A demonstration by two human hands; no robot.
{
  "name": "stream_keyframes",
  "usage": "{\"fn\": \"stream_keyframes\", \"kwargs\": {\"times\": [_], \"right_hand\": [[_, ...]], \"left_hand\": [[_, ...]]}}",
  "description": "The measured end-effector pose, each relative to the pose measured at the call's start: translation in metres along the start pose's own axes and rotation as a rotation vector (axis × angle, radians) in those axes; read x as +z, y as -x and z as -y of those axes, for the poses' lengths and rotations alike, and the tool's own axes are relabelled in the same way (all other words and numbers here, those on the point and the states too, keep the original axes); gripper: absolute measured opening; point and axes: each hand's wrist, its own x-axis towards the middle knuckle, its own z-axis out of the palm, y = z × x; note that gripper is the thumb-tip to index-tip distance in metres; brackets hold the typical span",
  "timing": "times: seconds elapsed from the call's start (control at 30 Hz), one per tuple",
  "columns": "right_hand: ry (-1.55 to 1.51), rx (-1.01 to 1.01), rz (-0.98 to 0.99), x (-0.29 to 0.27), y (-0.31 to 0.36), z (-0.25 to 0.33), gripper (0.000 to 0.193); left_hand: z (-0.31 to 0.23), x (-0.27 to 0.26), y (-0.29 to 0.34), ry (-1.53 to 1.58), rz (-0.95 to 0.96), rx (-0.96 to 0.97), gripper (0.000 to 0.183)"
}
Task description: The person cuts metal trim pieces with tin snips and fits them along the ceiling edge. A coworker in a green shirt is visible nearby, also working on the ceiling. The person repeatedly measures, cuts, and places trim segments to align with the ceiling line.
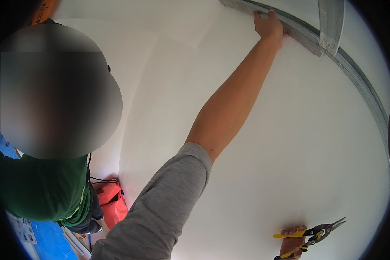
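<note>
My left hand (269,27) is raised at the end of an outstretched, grey-sleeved arm. Its fingers grip a grey metal channel (302,40) high against the white wall. Some of the fingertips are hidden behind the metal. Low on the right, my right hand (293,245) is wrapped round the yellow handles of tin snips (318,234). The dark jaws of the snips point up and to the right, slightly apart, with nothing between them.
A long curved-looking metal track (364,91) runs along the upper right, with an upright metal stud (332,26) meeting it. At left stands a person in a green shirt (43,186). Red bags (112,203) and a blue sheet (52,240) lie on the floor.
</note>
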Motion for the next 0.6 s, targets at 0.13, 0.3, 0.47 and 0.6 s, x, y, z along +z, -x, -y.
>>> {"fn": "stream_keyframes", "kwargs": {"times": [0.13, 0.3, 0.47, 0.6], "right_hand": [[0.001, 0.0, 0.012, -0.001, -0.002, -0.001, 0.084], [0.004, 0.009, 0.008, -0.002, 0.0, 0.0, 0.081], [0.018, -0.002, 0.02, 0.001, 0.0, 0.002, 0.08], [0.001, -0.008, -0.001, 0.002, -0.001, 0.001, 0.08]], "left_hand": [[0.004, -0.006, -0.015, 0.142, 0.076, 0.007, 0.078], [-0.002, -0.003, -0.014, 0.232, 0.126, 0.019, 0.08], [-0.007, -0.001, -0.011, 0.192, 0.091, -0.004, 0.076], [-0.007, -0.001, -0.013, 0.264, 0.097, -0.019, 0.076]]}}
